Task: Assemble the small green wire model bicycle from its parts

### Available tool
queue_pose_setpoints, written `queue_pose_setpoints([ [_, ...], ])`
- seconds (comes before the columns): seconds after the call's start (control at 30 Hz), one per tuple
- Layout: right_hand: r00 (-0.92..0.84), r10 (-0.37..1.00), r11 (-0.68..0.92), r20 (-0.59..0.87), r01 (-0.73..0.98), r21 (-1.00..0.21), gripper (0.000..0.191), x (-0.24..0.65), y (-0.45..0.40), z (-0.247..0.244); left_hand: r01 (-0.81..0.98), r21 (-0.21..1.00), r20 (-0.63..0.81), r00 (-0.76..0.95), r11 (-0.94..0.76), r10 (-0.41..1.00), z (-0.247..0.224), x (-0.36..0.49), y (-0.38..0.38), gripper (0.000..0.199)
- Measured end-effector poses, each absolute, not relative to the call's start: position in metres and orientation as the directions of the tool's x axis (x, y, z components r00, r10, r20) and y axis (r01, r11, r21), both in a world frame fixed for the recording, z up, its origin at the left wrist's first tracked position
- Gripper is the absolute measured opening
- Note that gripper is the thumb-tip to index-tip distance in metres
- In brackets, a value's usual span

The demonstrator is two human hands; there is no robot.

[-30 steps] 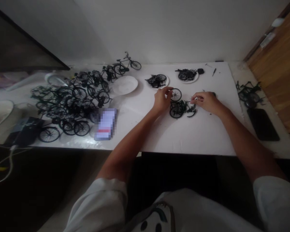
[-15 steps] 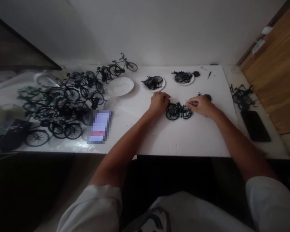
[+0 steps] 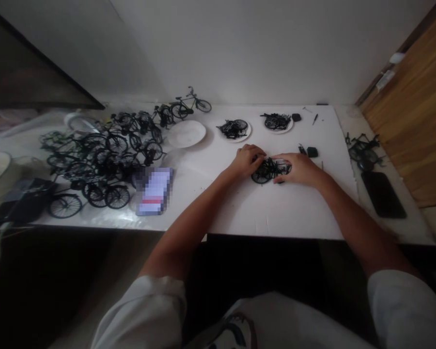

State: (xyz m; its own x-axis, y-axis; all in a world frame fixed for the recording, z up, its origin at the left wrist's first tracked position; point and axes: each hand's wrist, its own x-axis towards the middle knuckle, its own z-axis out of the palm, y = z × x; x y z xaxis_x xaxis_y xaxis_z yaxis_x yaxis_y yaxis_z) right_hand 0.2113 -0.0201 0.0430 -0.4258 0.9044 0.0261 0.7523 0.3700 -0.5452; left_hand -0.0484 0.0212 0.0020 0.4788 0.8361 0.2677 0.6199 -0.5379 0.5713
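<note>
A small dark model bicycle (image 3: 263,173) lies on the white board between my two hands. My left hand (image 3: 248,159) grips its left end, fingers curled over the upper edge of a wheel. From the right, my right hand (image 3: 300,168) is curved around the other end, with the thumb at the lower side and the fingers along the top. Part of the bicycle is hidden under both hands. Just beyond my right hand sit a small dark block (image 3: 312,152) and a small dark part (image 3: 302,149).
Many model bicycles (image 3: 105,150) crowd the left side, beside a lit phone (image 3: 154,191). At the back are a white plate (image 3: 187,134) and two plates with bicycle parts (image 3: 233,129), (image 3: 277,121). A dark phone (image 3: 383,194) and another model bicycle (image 3: 363,149) lie at right.
My right hand has gone from a fingertip pinch above the bicycle to a wider hold around its right end. My left fingers reach further over the wheel. The view has shifted slightly.
</note>
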Motion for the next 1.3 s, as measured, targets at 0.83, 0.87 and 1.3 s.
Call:
queue_pose_setpoints([
  [0.83,-0.273,0.939,0.344,0.211,0.708,-0.617,0.068,0.224,-0.008,0.044,0.625,0.495,0.171,0.611,-0.604,0.773,0.019,-0.054,0.012,0.05],
  [0.87,-0.265,0.94,0.34,0.214,0.728,-0.595,0.07,0.225,-0.008,0.044,0.626,0.496,0.178,0.605,-0.602,0.776,0.018,-0.054,0.012,0.047],
  [1.3,-0.139,0.946,0.286,0.294,0.785,-0.549,0.063,0.217,-0.006,0.036,0.628,0.509,0.227,0.562,-0.589,0.795,0.011,-0.051,0.013,0.028],
])
